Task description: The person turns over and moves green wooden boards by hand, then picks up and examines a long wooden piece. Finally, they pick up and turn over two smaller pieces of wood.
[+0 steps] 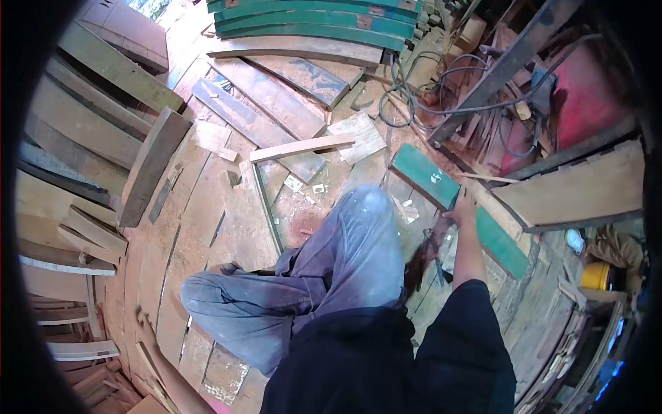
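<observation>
Right hand nearer, gripping the green-painted wooden plank directly beneath it, long axis running from ahead-left of that hand to behind-right; left hand well apart, loosely open

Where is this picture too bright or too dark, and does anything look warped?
In the head view, glare washes out the floor at upper left; the rim is black; wide-angle bending seems likely, though the stacked green beams may truly curve; the right hand on the green board shows clearly, the left hand more dimly.
</observation>
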### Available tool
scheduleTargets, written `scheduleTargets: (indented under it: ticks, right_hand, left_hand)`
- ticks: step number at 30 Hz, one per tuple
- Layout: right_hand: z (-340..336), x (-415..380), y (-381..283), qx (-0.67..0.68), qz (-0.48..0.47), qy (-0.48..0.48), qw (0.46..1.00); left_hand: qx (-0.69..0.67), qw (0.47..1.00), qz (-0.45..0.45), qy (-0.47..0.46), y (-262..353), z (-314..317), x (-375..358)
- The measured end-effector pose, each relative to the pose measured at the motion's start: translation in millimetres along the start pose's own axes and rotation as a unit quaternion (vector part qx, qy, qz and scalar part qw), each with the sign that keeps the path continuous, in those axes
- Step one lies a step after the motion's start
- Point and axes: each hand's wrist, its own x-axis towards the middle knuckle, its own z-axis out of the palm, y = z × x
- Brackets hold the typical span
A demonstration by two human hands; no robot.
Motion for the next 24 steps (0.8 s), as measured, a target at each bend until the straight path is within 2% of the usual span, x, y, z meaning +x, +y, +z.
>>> scheduleTargets:
  ticks: [3,4,7,10,13,16,19,22,24]
  right_hand:
    - [-4.8,-6.6,-2.6,-0.025,0.004,-0.025,0.999]
    - [-11.5,-4.5,-3.9,-0.029,-0.001,-0.036,0.999]
    - [-33.3,-24.1,-2.1,-0.009,-0.046,0.014,0.999]
    - [-60.8,-37.7,2.6,-0.004,-0.130,0.075,0.989]
    - [-119.7,-60.4,-11.5,0.083,-0.241,0.184,0.949]
    - [-181.1,-73.3,-39.8,0.177,-0.233,0.215,0.932]
    - [-247.9,-77.9,-64.6,0.236,-0.306,0.283,0.878]
    - [-311.3,-100.4,-99.2,0.317,-0.318,0.307,0.839]
    - [-336.6,-101.1,-119.1,0.439,-0.329,0.311,0.776]
  left_hand:
    - [0.041,0.997,-0.071,-0.002,-50.7,-27.1,-44.8]
    - [0.041,0.993,-0.104,0.028,-51.2,-26.3,-65.8]
    - [0.003,0.992,-0.124,0.037,-70.3,-31.5,-91.7]
    - [-0.039,0.992,-0.120,0.028,-74.7,-34.9,-92.1]
    - [-0.081,0.992,-0.080,0.046,-49.6,-19.3,-67.1]
    - [-0.063,0.998,-0.003,0.022,-8.2,5.2,-34.6]
    - [-0.082,0.993,0.087,-0.008,23.6,23.2,-9.6]
    - [-0.097,0.985,0.141,-0.022,59.1,37.2,3.0]
    - [-0.116,0.980,0.162,-0.011,96.5,42.3,-5.4]
